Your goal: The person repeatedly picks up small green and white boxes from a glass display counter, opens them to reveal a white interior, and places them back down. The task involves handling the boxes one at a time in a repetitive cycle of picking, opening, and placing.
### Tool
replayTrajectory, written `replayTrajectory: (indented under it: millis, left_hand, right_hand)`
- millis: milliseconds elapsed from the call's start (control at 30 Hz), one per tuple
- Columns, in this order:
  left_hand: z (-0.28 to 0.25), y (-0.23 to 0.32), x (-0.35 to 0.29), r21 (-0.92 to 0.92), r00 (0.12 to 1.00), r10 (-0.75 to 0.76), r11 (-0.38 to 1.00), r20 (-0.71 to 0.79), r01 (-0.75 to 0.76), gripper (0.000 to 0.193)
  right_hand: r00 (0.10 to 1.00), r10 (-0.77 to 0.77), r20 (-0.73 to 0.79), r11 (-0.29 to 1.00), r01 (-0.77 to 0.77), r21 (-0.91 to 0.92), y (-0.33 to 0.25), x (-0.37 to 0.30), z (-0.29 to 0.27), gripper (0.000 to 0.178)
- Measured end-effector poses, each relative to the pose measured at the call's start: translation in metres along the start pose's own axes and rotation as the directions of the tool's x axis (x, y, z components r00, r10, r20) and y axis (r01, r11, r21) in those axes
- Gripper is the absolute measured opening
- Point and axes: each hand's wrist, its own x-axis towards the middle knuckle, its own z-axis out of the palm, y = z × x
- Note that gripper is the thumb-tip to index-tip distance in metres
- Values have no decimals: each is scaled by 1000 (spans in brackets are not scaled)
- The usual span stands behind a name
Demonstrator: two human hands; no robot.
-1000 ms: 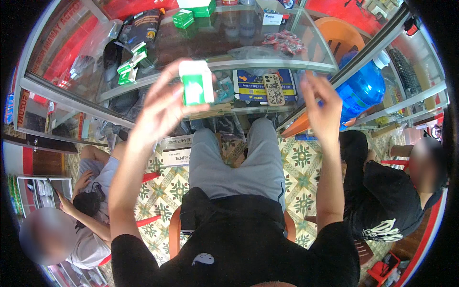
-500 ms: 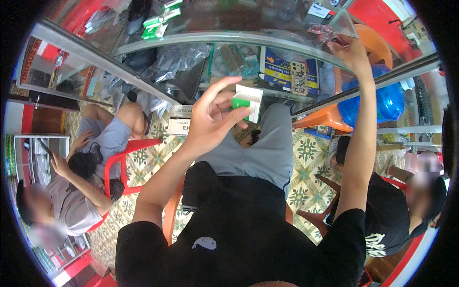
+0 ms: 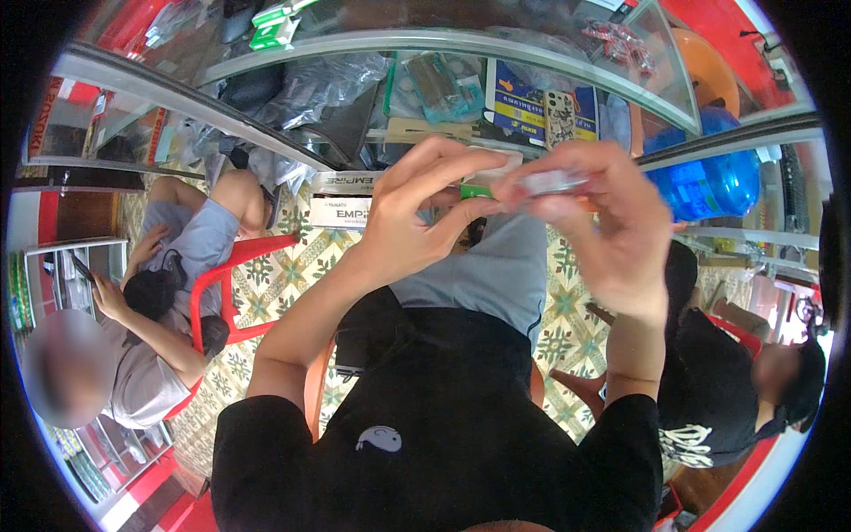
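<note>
The small white-and-green box [image 3: 483,182] sits between both hands, raised in front of the person's chest and just below the edge of the glass display counter [image 3: 461,44]; only a strip of its green side and a pale top edge show between the fingers. The left hand [image 3: 417,217] is closed around its left end, thumb below and fingers curled over the top. The right hand [image 3: 603,222] is closed in a pinch at the right end, its fingertips on a pale, glossy strip [image 3: 554,182] that looks like the box's flap or a bit of clear wrapping; I cannot tell which. By the look of it, the step in hand is opening the box or peeling its wrap at that end, and it seems barely begun, since the box appears closed. The next move would call for the left hand to hold firm while the right draws the strip away from the end, with a fine grip, as the piece is thin and slippery-looking. The box's long axis runs roughly left to right across the view, nearly level, with its working end pointing toward the right hand. Behind the hands stand a blue water jug [image 3: 709,182] and a red plastic chair [image 3: 235,284], and two other people sit on either side, well apart.
</note>
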Motion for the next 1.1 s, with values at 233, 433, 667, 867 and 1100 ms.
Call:
replayTrajectory:
  millis: [233,433,667,867,1100]
  left_hand:
    - [6,-7,-6,-42,998,-69,997,-11,69,41]
    - [8,-10,-14,-90,990,-138,986,41,141,40]
    - [10,-15,-17,-90,994,-105,990,41,109,39]
    - [7,-13,-18,-75,990,-135,988,39,137,41]
    - [10,-13,-23,-205,986,-153,969,-60,138,48]
  right_hand:
    - [993,-119,-2,968,116,-222,28,2,7,24]
    - [985,-161,59,959,170,-225,35,5,8,19]
    - [980,-149,132,897,190,-399,31,4,8,29]
    - [987,-59,151,894,119,-431,30,1,8,32]
    - [991,-132,16,970,133,-202,45,3,11,20]
